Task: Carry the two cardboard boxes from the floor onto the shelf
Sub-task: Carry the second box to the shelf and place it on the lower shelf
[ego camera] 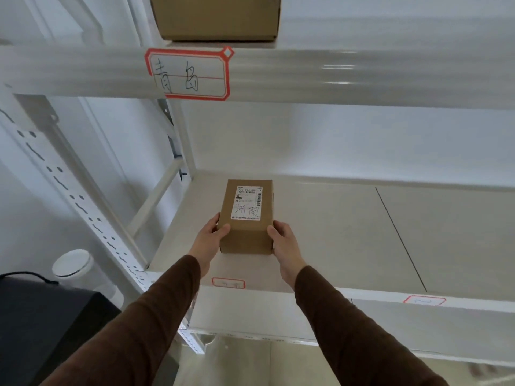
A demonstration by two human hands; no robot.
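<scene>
Hands, left (212, 237) and right (284, 240), squeeze the box (245, 218) from both sides, fingers tight on it, to set it flat on the shelf (348, 232).

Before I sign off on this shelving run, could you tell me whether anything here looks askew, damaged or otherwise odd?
Nothing stands out. The small cardboard box sits flat and roughly square on the middle shelf, held at its near end by the left hand and right hand. Its shipping label lies flat. The box on the upper shelf looks intact too.
</scene>
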